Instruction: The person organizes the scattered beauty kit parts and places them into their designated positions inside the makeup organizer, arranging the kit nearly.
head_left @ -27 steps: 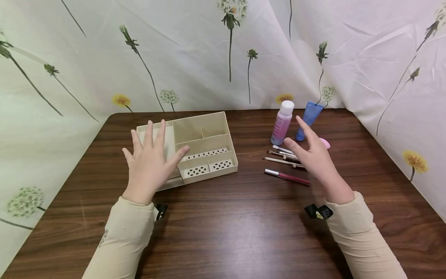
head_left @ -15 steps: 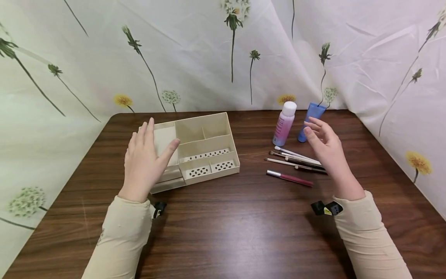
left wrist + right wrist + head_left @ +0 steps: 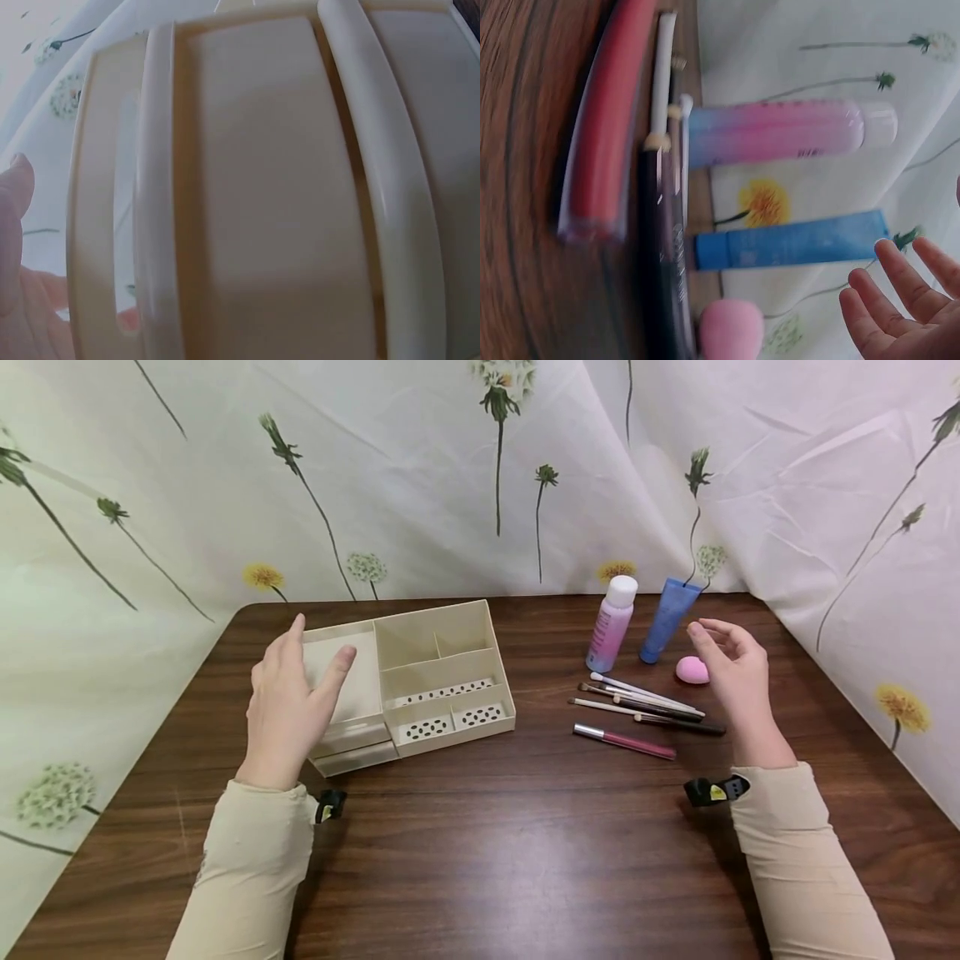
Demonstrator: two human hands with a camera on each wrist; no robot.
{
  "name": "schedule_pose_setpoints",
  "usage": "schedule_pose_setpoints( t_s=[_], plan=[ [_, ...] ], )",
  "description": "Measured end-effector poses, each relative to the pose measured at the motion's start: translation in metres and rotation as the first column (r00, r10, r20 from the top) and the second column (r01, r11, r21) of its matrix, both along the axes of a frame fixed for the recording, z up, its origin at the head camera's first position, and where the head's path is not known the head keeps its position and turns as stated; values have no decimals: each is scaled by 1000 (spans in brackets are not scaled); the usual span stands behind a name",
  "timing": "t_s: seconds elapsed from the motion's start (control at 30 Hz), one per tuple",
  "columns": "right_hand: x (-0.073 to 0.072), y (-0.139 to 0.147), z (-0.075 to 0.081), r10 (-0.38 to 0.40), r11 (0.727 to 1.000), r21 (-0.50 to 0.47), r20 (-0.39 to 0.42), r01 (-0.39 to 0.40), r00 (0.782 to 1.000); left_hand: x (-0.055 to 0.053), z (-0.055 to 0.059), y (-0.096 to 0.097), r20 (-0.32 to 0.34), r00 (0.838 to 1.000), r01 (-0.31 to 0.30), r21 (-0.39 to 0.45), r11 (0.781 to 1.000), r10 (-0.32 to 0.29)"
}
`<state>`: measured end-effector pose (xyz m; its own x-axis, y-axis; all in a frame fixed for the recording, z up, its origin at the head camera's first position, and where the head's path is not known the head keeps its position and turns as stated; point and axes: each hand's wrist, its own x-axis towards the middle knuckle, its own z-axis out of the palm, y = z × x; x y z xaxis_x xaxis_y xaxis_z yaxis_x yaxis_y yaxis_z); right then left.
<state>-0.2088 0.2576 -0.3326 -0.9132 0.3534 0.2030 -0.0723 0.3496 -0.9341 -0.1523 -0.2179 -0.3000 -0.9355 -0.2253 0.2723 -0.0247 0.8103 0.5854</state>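
A cream desk organizer [image 3: 438, 672] with several compartments stands on the left half of the table. Beside its left edge is my left hand [image 3: 283, 714], thumb spread from the fingers and nothing in its grasp; whether it touches the edge I cannot tell. My right hand [image 3: 741, 689], fingers loosely bent and holding nothing, hovers just right of a pink makeup sponge [image 3: 692, 670]. Several makeup brushes [image 3: 637, 700] lie to the left of that hand, with a red lip gloss tube [image 3: 626, 742] in front of them. In the right wrist view the sponge [image 3: 731, 330] appears below the fingers.
A pink-and-blue bottle [image 3: 611, 625] with a white cap stands behind the brushes. Next to it is an upright blue squeeze tube [image 3: 670, 620]. A floral cloth [image 3: 420, 485] hangs along the back of the dark wooden table [image 3: 517, 843].
My left hand has drawn left, its fingers closer together. The right hand has shifted right, away from the brushes, and its fingers have bent more, uncovering the pink sponge. The objects stay put.
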Motion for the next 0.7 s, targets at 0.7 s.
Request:
schedule_pose_setpoints(
  t_s=[0.7],
  plan=[
    [-18,42,-35,137,979,110,265,-171,954,-9,-11,-36,60,998,5,105,994,-12]
  ],
)
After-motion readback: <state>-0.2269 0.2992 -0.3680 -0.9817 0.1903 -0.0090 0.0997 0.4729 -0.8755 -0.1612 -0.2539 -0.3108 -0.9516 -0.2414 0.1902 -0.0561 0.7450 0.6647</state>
